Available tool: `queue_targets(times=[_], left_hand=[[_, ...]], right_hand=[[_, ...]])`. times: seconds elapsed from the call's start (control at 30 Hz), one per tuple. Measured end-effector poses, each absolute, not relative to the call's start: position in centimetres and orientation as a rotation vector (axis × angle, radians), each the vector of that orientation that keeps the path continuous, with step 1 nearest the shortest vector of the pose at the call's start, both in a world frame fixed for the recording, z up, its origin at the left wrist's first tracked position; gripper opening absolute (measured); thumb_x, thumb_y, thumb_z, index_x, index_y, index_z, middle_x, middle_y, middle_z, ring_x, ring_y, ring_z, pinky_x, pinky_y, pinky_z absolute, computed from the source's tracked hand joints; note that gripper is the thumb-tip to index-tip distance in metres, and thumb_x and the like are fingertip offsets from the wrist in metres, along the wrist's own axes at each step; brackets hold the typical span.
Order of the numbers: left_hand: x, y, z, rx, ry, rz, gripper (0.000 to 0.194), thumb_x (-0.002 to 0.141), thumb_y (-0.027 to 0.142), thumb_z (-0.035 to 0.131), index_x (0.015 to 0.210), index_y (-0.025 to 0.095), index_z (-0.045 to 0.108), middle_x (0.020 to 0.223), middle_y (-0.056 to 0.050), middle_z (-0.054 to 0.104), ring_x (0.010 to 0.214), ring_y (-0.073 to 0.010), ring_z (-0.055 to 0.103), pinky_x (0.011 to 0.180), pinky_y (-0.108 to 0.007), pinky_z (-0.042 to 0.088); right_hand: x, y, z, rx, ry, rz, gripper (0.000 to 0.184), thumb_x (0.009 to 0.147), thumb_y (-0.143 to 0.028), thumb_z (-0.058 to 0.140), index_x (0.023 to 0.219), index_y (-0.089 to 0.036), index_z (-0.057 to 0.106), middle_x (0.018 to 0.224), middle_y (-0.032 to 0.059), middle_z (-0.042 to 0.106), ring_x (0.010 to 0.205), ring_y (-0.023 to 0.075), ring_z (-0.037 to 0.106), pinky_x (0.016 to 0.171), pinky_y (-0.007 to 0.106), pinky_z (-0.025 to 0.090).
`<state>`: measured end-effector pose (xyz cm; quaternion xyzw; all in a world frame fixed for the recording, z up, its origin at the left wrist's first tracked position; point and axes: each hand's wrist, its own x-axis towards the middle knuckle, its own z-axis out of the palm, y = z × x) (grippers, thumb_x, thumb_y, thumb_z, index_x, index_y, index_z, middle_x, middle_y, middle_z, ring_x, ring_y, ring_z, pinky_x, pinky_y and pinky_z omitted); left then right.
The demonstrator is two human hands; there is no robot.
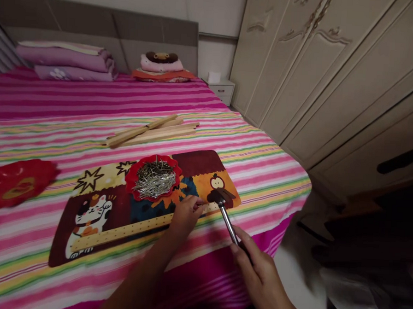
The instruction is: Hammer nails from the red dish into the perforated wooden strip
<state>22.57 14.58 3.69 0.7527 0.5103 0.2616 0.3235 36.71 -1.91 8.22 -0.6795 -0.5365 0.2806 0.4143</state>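
Observation:
My right hand (260, 272) is closed around the handle of a small hammer (224, 213), whose dark head sits over the right end of a long wooden strip (126, 231) dotted with nail heads. My left hand (186, 213) pinches something small, likely a nail, upright on that strip just left of the hammer head. The strip lies along the near edge of a colourful cartoon mat (96, 204) on the striped bed. A red dish (153, 177) heaped with several thin metal nails stands on the mat just behind my left hand.
More wooden strips (152, 131) lie further back on the striped bedcover (91, 102). A second red dish (14, 183) sits at the left. Folded bedding (66, 59) and a plush toy (162, 62) rest by the headboard. A wardrobe (335, 78) stands to the right, past the bed's edge.

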Motion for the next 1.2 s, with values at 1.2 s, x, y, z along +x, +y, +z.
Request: queue_targets(times=[1.2], left_hand=[[17.3, 16.7, 8.5, 1.123, 1.179, 0.832, 0.034, 0.051, 0.032, 0.075, 0.076, 0.018, 0.058, 0.051, 0.005, 0.058, 0.046, -0.0086, 0.049, 0.044, -0.019, 0.036]], right_hand=[[37.1, -2.7, 6.7, -1.723, -1.316, 0.784, 0.044, 0.092, -0.043, 0.041, 0.125, -0.018, 0.056, 0.058, -0.0025, 0.048, 0.049, 0.013, 0.044, 0.046, 0.021, 0.041]])
